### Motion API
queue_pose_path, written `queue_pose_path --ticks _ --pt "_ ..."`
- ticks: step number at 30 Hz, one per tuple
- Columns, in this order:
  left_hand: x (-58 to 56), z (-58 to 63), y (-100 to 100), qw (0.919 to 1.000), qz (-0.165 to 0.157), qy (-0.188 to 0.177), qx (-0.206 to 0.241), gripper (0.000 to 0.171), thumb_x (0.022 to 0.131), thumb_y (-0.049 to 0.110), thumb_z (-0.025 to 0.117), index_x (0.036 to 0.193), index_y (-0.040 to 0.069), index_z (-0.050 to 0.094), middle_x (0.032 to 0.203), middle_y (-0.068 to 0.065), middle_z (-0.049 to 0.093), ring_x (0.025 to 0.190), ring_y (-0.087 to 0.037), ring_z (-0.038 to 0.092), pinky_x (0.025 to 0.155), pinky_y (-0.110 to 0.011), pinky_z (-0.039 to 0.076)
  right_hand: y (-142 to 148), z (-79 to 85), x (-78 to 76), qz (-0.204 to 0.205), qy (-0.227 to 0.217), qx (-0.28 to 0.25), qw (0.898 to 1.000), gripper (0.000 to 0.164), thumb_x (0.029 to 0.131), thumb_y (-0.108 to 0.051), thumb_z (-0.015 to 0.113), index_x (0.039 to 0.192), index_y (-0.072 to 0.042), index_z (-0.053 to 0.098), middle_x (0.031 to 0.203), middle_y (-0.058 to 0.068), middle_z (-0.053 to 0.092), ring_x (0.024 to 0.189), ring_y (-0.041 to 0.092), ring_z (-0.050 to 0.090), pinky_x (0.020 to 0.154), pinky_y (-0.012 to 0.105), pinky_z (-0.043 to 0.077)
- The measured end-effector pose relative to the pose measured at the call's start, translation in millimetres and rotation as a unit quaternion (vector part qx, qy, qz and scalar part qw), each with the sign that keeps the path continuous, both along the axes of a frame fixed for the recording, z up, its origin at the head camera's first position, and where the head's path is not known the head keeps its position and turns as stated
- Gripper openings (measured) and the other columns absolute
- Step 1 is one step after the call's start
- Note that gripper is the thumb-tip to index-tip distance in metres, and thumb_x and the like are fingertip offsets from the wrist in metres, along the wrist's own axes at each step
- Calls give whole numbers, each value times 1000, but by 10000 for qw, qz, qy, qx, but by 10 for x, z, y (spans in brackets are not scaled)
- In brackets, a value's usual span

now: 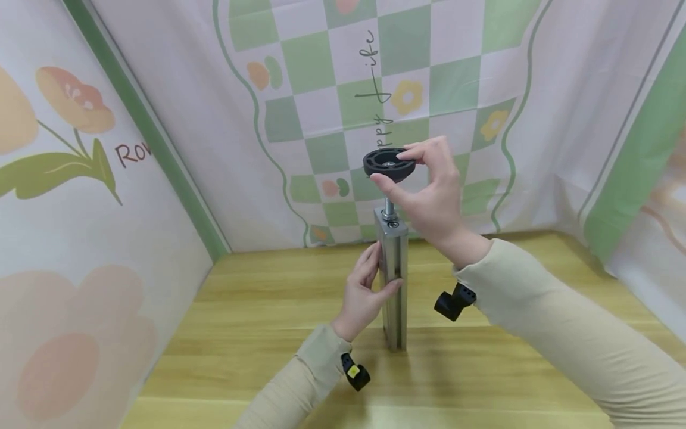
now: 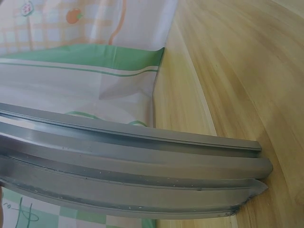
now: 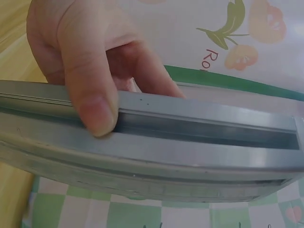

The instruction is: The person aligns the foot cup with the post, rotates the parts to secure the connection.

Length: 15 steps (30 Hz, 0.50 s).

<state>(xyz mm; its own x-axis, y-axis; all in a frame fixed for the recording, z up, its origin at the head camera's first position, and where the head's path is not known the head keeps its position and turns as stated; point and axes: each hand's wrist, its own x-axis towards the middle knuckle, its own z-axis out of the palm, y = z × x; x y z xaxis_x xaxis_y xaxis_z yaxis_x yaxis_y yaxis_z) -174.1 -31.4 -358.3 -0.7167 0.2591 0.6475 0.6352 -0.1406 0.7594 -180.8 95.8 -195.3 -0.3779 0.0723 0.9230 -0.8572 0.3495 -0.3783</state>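
Observation:
A grooved aluminium profile (image 1: 395, 319) stands upright on the wooden table. My left hand (image 1: 360, 298) grips it at mid-height, fingers on the far side and thumb across the near groove. In the right wrist view the left thumb (image 3: 92, 90) presses over that groove. On top of the profile rises a threaded rod (image 1: 389, 207) carrying a round black levelling foot (image 1: 387, 174), its hollow side facing up. Thumb and fingers of my right hand (image 1: 436, 193) pinch the foot's rim from the right. The left wrist view shows the profile's lower end (image 2: 190, 166) at the tabletop.
A wooden table (image 1: 257, 310) reaches back to a hanging cloth (image 1: 354, 119) with green checks and flowers. Printed cloth (image 1: 80, 238) also closes in the left side, and more hangs at the right. Black wrist cameras (image 1: 455, 301) hang below both cuffs.

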Motion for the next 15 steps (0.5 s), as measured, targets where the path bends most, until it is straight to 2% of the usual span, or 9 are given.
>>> queue_pose_path --ticks 1,4,8,15 --pt "1 -1 1 10000 -1 4 8 70 83 -12 64 142 -9 26 147 -26 29 134 -35 36 114 -28 30 -11 3 0 -29 56 -44 10000 33 70 -6 79 92 8 59 99 22 53 96 3 43 83 20 40" --pt "0 1 5 10000 1 80 26 70 83 -12 64 142 -9 26 147 -27 29 133 -33 37 113 -29 30 -39 17 4 -117 183 -149 9997 33 67 -6 81 87 7 59 93 5 51 92 3 41 79 20 38" --pt "0 4 6 9998 8 209 75 71 82 -13 64 142 -9 26 146 -28 30 132 -29 39 113 -32 31 -87 50 4 -256 337 -309 9986 36 62 -8 86 79 5 58 89 -17 37 86 3 37 76 21 31" --pt "5 -1 6 9999 -14 139 84 72 82 -14 64 142 -9 25 146 -28 30 133 -30 38 113 -30 30 -125 39 2 -539 645 -289 9960 37 62 -13 85 75 5 56 88 -18 32 86 7 36 77 21 29"
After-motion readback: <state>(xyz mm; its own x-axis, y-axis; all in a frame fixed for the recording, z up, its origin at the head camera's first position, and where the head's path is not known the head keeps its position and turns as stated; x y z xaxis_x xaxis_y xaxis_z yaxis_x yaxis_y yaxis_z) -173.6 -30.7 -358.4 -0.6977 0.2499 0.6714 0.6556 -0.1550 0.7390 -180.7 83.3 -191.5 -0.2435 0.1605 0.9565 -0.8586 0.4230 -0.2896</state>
